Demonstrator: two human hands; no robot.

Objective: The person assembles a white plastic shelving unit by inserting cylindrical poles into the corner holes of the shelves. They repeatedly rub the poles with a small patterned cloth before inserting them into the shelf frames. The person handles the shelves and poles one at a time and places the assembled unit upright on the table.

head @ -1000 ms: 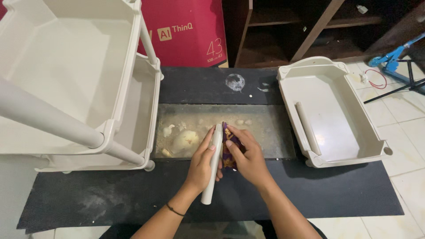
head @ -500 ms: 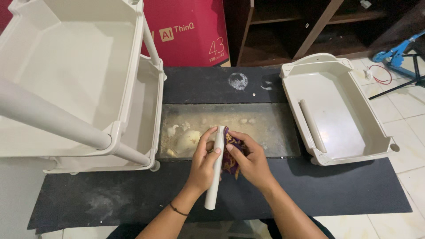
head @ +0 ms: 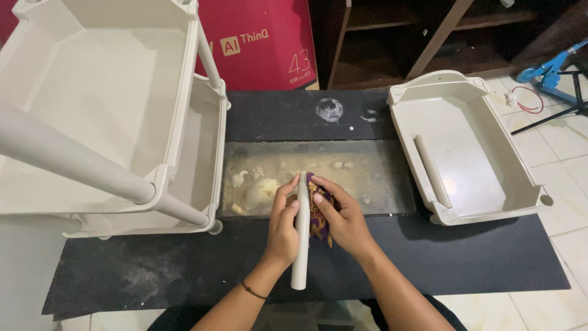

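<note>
White tube (head: 301, 236), plastic, slender, lies near upright in the lower middle of the frame, its lower end over the black mat (head: 465, 257) and its upper end reaching the edge of the shallow dusty tray (head: 380, 178). Left hand (head: 283, 224) wraps around the tube from its left side, fingers curled over it, a thin dark band on the wrist. Right hand (head: 343, 217) presses a purple patterned cloth (head: 318, 211) against the right side of the tube, fingers bent over the cloth and thumb touching the tube near its top. Both hands are closed on what they hold.

Shallow dusty tray, centre of frame, sunk into the mat; pale lumps (head: 260, 191) and crumbs lie at its left end, just beside the left hand.

White bin (head: 456, 98), right of frame, rests on the mat and holds a second white tube (head: 432, 170) lying along its floor.

White shelf unit (head: 177, 141), left of frame, two stacked bins joined by round posts.

Red carton (head: 257, 55), upper middle, stands behind the mat. Dark wooden shelving (head: 429, 37), upper right. Tiled floor (head: 563, 141), right edge.
</note>
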